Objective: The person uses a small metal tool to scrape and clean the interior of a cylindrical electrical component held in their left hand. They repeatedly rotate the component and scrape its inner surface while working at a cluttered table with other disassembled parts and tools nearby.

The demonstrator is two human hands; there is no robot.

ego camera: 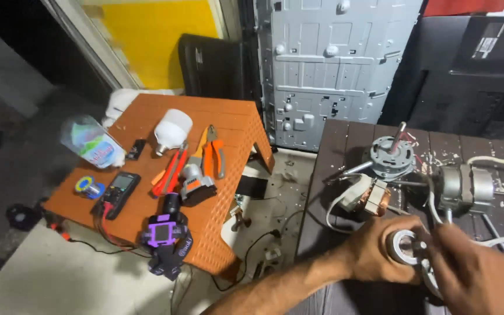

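A: What've you got there?
B: Your left hand (380, 251) fingers are clenched round a white tape roll (405, 248). Right hand (479, 274) fingers pinch its edge. Fan motor (389, 154) sits just beyond your fingertips on the dark tabletop (333, 175).

left hand (380, 251): bare, no sleeve | right hand (479, 271): bare

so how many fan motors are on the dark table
2. One motor stands at the back of the dark table, shaft up. The other motor lies to its right, just beyond the right hand. More may be hidden behind the hands.
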